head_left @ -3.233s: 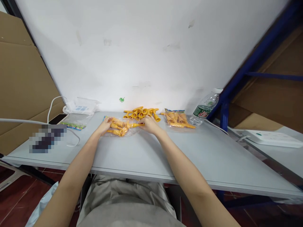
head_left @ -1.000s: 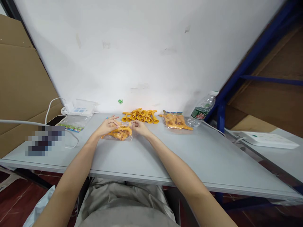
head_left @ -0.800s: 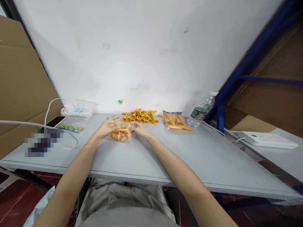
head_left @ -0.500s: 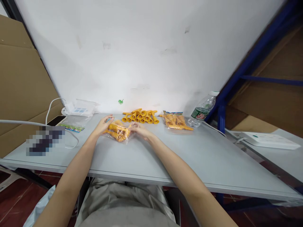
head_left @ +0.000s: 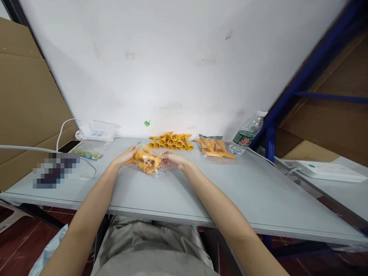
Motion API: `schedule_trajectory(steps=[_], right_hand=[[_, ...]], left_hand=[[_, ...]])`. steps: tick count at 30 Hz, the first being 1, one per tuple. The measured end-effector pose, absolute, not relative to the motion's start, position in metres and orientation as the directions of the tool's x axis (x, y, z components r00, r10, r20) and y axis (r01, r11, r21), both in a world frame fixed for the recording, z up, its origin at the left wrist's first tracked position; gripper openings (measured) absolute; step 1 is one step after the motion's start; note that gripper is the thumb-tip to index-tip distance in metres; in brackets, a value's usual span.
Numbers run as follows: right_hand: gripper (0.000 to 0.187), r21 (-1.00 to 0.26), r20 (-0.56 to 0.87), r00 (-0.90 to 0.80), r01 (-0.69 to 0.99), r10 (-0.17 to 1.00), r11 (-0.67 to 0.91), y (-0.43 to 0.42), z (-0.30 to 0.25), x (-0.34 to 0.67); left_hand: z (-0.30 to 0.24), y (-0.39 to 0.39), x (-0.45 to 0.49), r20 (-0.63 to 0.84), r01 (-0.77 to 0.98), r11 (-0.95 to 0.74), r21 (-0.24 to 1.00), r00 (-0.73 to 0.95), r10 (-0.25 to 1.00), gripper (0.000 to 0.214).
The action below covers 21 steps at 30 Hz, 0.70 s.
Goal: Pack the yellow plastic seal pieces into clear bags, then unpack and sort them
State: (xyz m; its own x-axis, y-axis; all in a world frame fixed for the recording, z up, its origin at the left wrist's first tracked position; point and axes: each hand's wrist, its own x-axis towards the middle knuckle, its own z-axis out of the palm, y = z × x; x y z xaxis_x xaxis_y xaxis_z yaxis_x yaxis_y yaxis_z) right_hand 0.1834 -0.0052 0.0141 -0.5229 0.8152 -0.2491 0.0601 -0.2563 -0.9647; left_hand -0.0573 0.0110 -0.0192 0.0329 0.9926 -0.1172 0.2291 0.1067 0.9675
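One clear plastic bag of yellow toy horns [head_left: 146, 161] lies just left of the frame's centre; the horns inside overlap too much to count. The left hand [head_left: 127, 155] grips its left end; the right hand [head_left: 173, 159] has curled fingers at its right end, whether pinching I cannot tell. Behind sits one pile of loose horns [head_left: 171, 141], roughly a dozen. Right of centre are a second filled bag [head_left: 213, 147] and one bottle [head_left: 247, 133]; at left, one phone [head_left: 69, 146]. Open grey desk [head_left: 172, 199] stretches from the held bag to the front edge, lower in frame.
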Motion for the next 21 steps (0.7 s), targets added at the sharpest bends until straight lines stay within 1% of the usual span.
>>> schedule_trajectory(steps=[2, 3, 6, 8, 10, 12, 15, 18, 21], right_hand=[[0.020, -0.965, -0.249, -0.509, 0.062, 0.824, -0.253, -0.006, 0.015, 0.184], [0.019, -0.964, -0.261, -0.495, 0.088, 0.829, -0.251, -0.007, 0.014, 0.183], [0.020, -0.947, -0.305, -0.449, 0.239, 0.840, -0.216, -0.008, 0.010, 0.180], [0.021, -0.941, -0.301, -0.468, 0.287, 0.831, -0.179, -0.007, 0.006, 0.179], [0.022, -0.956, -0.271, -0.533, 0.243, 0.802, -0.161, -0.006, 0.003, 0.178], [0.023, -0.974, -0.226, -0.588, 0.157, 0.777, -0.164, -0.005, 0.001, 0.179], [0.025, -0.985, -0.164, -0.631, 0.065, 0.758, -0.159, -0.002, -0.001, 0.181], [0.031, -0.989, -0.138, -0.639, 0.051, 0.757, -0.138, 0.000, -0.005, 0.181], [0.037, -0.992, -0.127, -0.617, 0.079, 0.776, -0.099, 0.000, -0.010, 0.178]], left_hand=[[-0.020, 0.012, -0.057, -0.116, 0.227, 0.108, 0.968, 0.022, 0.993, 0.045], [-0.020, 0.012, -0.057, -0.117, 0.223, 0.110, 0.969, 0.015, 0.993, 0.045], [-0.018, 0.012, -0.056, -0.107, 0.210, 0.105, 0.972, 0.001, 0.994, 0.044], [-0.017, 0.012, -0.056, -0.096, 0.211, 0.096, 0.973, -0.012, 0.995, 0.043], [-0.016, 0.011, -0.057, -0.097, 0.209, 0.100, 0.973, -0.026, 0.995, 0.042], [-0.016, 0.012, -0.057, -0.106, 0.195, 0.109, 0.975, -0.027, 0.994, 0.041], [-0.016, 0.013, -0.059, -0.081, 0.169, 0.088, 0.982, -0.046, 0.996, 0.038], [-0.015, 0.015, -0.061, -0.041, 0.162, 0.053, 0.985, -0.077, 0.996, 0.037], [-0.015, 0.016, -0.062, -0.056, 0.168, 0.068, 0.983, -0.077, 0.995, 0.039]])
